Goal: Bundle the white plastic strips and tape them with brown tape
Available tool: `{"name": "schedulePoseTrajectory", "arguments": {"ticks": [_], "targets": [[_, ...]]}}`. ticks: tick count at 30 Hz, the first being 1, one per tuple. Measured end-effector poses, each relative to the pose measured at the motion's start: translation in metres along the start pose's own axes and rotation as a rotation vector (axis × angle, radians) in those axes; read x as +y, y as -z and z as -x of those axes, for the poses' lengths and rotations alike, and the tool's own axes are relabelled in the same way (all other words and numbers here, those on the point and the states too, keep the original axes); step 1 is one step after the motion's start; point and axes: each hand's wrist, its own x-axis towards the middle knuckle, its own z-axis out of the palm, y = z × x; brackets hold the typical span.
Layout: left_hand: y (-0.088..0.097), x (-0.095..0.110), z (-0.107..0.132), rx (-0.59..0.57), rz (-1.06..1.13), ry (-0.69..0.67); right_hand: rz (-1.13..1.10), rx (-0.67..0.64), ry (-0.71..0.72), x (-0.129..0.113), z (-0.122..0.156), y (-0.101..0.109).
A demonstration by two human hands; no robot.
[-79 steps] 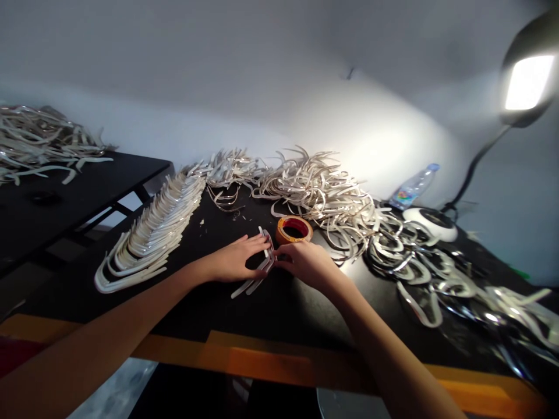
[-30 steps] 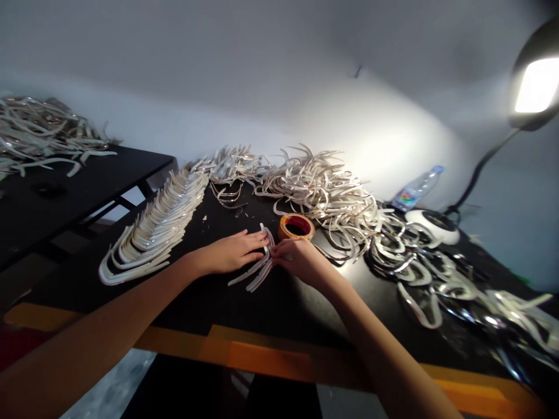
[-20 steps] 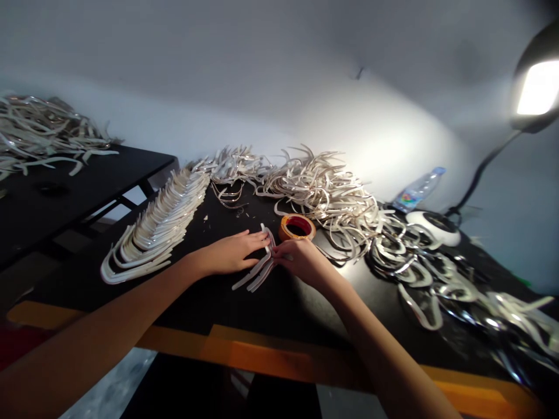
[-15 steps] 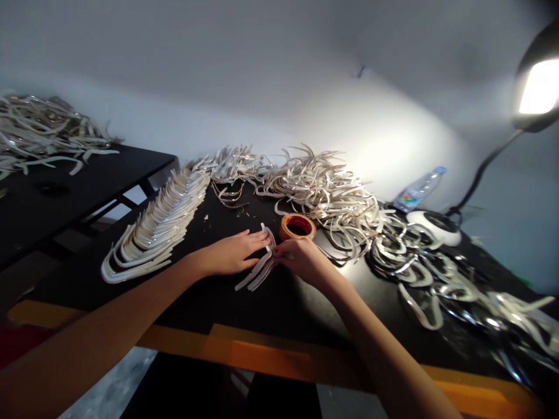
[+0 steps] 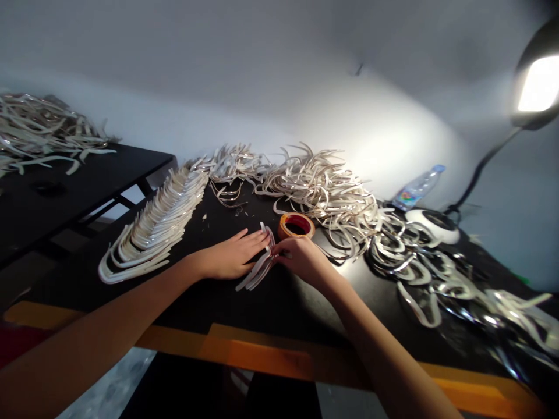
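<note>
On the black table, a few narrow, curved, pale strips (image 5: 257, 273) lie together between my two hands. My left hand (image 5: 229, 256) rests flat with its fingers stretched out, the fingertips touching the strips' left side. From the right, my right hand (image 5: 301, 259) pinches the strips' edge between thumb and fingers; the fingertips are partly hidden. Just beyond that hand sits an orange roll of tape (image 5: 297, 226) with a red core. A long row of nested, curved pale strips (image 5: 152, 224) lies to the left of my left hand.
A tangled heap of pale strips (image 5: 323, 186) lies at the back, with shiny curved pieces (image 5: 410, 256) on the right. A plastic bottle (image 5: 419, 187) leans near a lamp's white base (image 5: 432, 226). Orange tape (image 5: 262, 355) lines the front edge. Another table (image 5: 131, 160) bears more strips.
The strips between my hands sit slightly closer together, and my right hand's fingers have shifted a little on them. My left hand stays flat in nearly the same place.
</note>
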Motion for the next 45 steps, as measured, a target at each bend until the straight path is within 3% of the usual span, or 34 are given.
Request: {"name": "schedulePoseTrajectory", "arguments": {"ticks": [5, 16, 24, 32, 40, 45], "targets": [[0.001, 0.002, 0.001, 0.013, 0.007, 0.008, 0.000, 0.038, -0.039, -0.004, 0.003, 0.003], [-0.002, -0.004, -0.003, 0.061, 0.057, -0.034, 0.135, -0.039, -0.067, -0.013, 0.004, 0.010], [-0.006, 0.001, -0.003, 0.134, 0.010, 0.029, 0.185, -0.070, -0.055, -0.016, 0.007, 0.014], [0.001, 0.008, -0.003, 0.297, 0.025, 0.208, 0.175, -0.040, -0.085, -0.014, 0.006, 0.011], [0.013, 0.015, 0.000, 0.652, 0.012, 0.244, 0.152, -0.040, -0.087, -0.015, 0.005, 0.012], [0.014, 0.015, 0.002, 0.814, 0.195, 0.246, 0.149, -0.048, -0.100, -0.016, 0.007, 0.012]]}}
